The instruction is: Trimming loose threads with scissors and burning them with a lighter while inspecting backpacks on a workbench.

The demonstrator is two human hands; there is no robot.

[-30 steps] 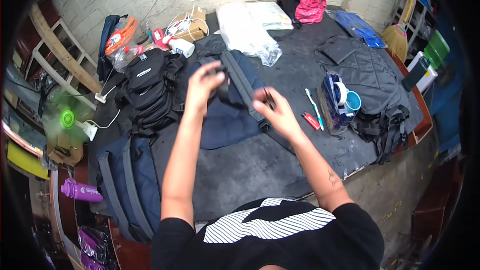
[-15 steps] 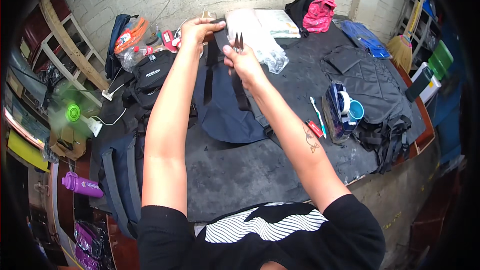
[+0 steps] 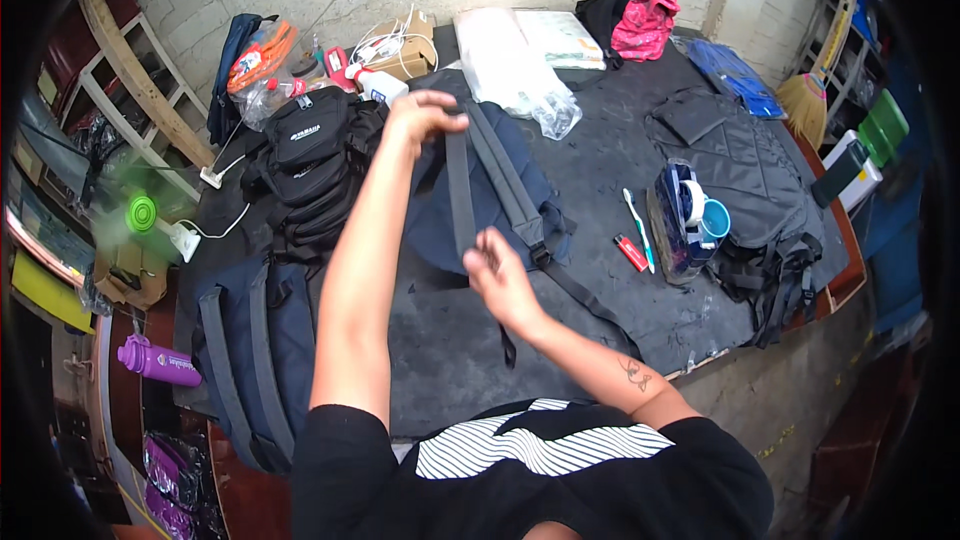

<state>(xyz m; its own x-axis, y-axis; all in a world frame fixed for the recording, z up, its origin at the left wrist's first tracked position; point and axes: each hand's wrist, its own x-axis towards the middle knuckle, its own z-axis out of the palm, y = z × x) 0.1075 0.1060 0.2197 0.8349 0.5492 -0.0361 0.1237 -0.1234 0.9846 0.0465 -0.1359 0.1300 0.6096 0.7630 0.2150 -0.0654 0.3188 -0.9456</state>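
Note:
A dark navy backpack (image 3: 430, 232) lies in the middle of the table with its straps upward. My left hand (image 3: 425, 120) is closed at the upper end of one grey padded shoulder strap (image 3: 459, 185). The fingers of my right hand (image 3: 503, 280) are curled at that strap's lower end, so the strap runs stretched between both hands. Something dark shows in the right palm, too small to make out. The other shoulder strap (image 3: 505, 175) lies to the right, with a buckle (image 3: 541, 256) and black webbing (image 3: 590, 308) trailing toward me.
Black bags (image 3: 310, 155) and a navy backpack (image 3: 255, 340) lie left; a black backpack (image 3: 745, 180) lies right. Nearby are a toothbrush (image 3: 638, 230), red box (image 3: 630, 253) and a clear-sided case (image 3: 672, 225) with a blue cup (image 3: 714, 220). Plastic bags (image 3: 510, 60) are at the back.
The backpack has been turned so its shoulder straps show. My right hand has come down toward me, my left slightly down and right. The snips' blades no longer show above my right hand.

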